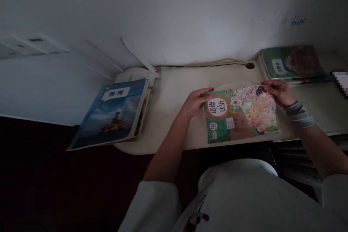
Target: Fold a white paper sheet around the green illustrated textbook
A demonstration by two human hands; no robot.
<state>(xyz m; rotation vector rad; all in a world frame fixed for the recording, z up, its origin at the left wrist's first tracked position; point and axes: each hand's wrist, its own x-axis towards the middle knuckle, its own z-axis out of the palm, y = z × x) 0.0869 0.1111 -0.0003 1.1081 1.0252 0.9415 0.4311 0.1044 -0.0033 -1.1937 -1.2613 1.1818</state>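
Book [240, 114]: flat on worktop [174, 90], near front edge | left hand [196, 100] grips its left edge, right hand [280, 92] pinches its top right corner | likely light, bendable, glossy-slippery; best held at the edges.

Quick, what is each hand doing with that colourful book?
Left hand: closed on the left edge of the colourful book.
Right hand: closed on its top right corner.

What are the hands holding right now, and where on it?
Both hold the green textbook lying on the desk: left hand at its upper-left corner, right hand at its upper-right corner.
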